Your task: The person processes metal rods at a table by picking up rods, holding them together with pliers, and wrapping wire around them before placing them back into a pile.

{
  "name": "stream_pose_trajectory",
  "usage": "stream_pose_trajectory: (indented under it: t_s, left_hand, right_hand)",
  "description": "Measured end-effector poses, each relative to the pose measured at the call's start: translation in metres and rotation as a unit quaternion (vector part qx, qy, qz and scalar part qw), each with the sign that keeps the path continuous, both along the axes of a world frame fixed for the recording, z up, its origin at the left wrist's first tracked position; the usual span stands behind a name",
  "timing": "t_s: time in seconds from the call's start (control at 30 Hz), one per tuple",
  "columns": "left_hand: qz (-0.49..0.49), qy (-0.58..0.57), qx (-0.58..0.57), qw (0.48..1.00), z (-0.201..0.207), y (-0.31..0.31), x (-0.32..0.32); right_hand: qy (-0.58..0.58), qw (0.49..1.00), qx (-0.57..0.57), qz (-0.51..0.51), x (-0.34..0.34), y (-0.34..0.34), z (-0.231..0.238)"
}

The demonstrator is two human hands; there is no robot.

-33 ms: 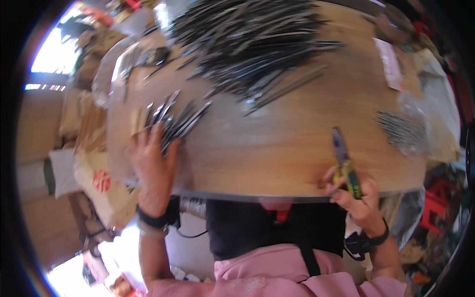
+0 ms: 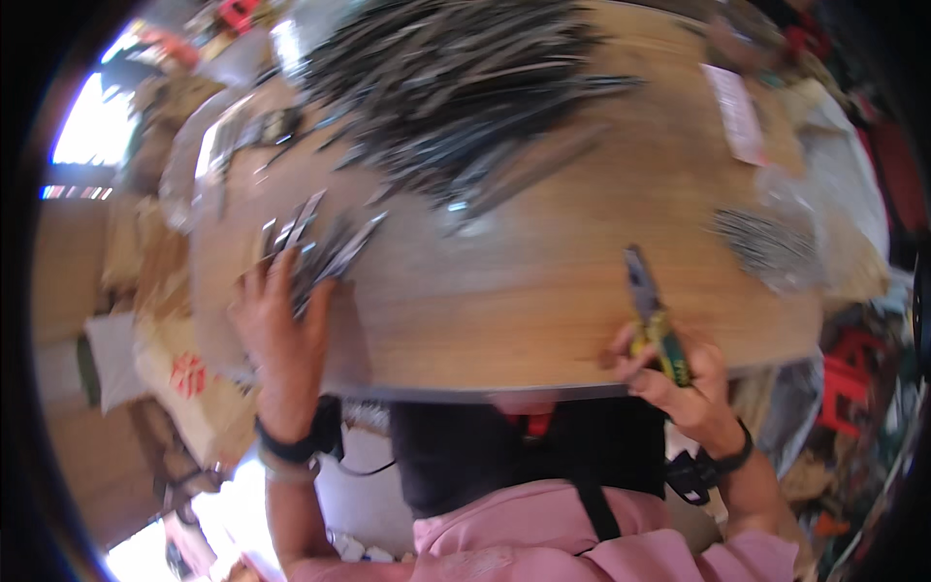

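My left hand lies at the table's left side, fingers stretched and thumb apart, over a small fanned bunch of thin metal strips. Its fingertips touch the strips; blur hides whether any is pinched. Near the front edge, right of the middle, my right hand is closed round the yellow and green handles of a pair of pliers. The jaws point away from me, with nothing visible in them. A big heap of dark metal strips covers the far middle of the wooden table.
At the right lies a clear plastic bag with thin metal pieces. A pale printed paper strip is beyond it. Small metal items sit at the far left. A red plastic stool stands on the right, a brown paper sack on the left.
The whole view has shifted slightly, so table and hands appear a little further left. Both hands keep about the same places over the table, and the pliers stay in my right hand.
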State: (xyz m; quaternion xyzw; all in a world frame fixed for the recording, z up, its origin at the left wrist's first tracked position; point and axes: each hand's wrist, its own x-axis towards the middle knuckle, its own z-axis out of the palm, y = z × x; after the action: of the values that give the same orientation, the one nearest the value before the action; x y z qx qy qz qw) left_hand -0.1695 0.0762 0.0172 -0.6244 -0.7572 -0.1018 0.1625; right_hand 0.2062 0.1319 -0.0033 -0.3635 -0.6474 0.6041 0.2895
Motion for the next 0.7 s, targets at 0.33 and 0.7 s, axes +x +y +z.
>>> stream_pose_trajectory:
  t_s: [0.33,0.7]
  left_hand:
    - [-0.184,-0.201,-0.095,0.957,-0.02,0.07,0.08]
    - [-0.149,-0.304,-0.079,0.938,0.002,0.01,0.084]
  right_hand:
    - [-0.25,0.907,0.312,-0.134,0.09,0.079,0.038]
    - [-0.366,0.731,0.576,0.029,0.061,0.1,0.013]
